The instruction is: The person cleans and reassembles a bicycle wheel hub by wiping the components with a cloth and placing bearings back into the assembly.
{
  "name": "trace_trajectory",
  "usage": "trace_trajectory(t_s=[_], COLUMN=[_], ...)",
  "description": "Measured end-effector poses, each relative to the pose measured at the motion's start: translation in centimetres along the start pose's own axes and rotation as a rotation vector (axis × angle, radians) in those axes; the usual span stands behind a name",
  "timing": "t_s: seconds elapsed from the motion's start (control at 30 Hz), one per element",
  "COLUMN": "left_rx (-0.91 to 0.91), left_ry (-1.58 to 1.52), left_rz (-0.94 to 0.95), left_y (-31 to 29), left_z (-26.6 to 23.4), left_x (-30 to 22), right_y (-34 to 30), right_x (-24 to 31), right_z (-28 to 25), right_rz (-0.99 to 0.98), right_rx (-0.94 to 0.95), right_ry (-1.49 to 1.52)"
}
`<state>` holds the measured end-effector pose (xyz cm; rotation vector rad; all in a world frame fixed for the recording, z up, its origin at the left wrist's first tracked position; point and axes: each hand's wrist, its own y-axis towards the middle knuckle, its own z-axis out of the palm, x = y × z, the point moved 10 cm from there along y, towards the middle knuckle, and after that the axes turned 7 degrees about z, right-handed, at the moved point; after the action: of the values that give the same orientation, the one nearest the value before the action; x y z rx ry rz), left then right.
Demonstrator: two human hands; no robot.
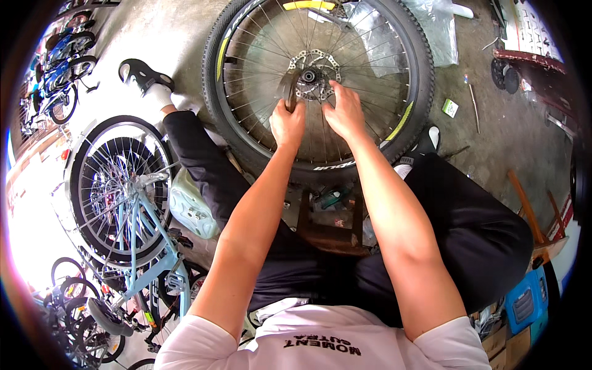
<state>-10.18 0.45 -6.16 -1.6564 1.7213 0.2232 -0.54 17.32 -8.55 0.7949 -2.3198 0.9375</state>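
both hands at the hub of a bicycle wheel

the wheel lies on the floor between the knees; left hand is closed round a dark tool at the hub, while right hand, fingers spread, presses the brake disc to steady it.

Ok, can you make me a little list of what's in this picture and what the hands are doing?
place: concrete workshop floor
main thing: black-tyred spoked bicycle wheel with silver brake disc, lying in front of the seated person
left hand: gripping a dark flat metal tool by the hub
right hand: fingers spread on the spokes beside the disc
to the left: light blue bicycle frame with its own wheel
to the right: blue plastic box
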Motion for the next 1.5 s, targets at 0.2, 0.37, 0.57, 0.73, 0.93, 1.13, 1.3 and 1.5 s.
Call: trace_trajectory(t_s=[0.2,0.37,0.57,0.73,0.93,1.13,1.3,1.5], left_rx=[0.030,0.053,0.040,0.055,0.073,0.113,0.071,0.112], left_ry=[0.041,0.091,0.080,0.045,0.059,0.000,0.072,0.121], left_rz=[0.021,0.014,0.022,0.003,0.024,0.018,0.072,0.058], left_y=[-0.7,-0.3,-0.7,-0.9,-1.0,-0.9,-0.9,-0.9], left_z=[-0.2,0.3,0.3,0.4,0.6,1.1,0.7,0.7], left_x=[-0.9,0.1,-0.6,-1.2,-1.5,-0.9,-1.2,-0.2], right_y=[0.1,0.0,0.0,0.2,0.1,-0.1,0.0,-0.1], right_x=[0.2,0.5,0.2,0.1,0.4,0.5,0.4,0.5], right_z=[0.0,0.3,0.4,0.4,0.1,-0.1,-0.1,0.1], right_rz=[-0.021,-0.035,-0.051,-0.005,-0.012,0.006,-0.002,-0.028], right_rx=[-0.003,0.014,0.003,0.034,0.050,0.051,0.062,0.057], right_ry=[0.002,0.016,-0.006,-0.020,-0.030,-0.015,-0.016,-0.012])
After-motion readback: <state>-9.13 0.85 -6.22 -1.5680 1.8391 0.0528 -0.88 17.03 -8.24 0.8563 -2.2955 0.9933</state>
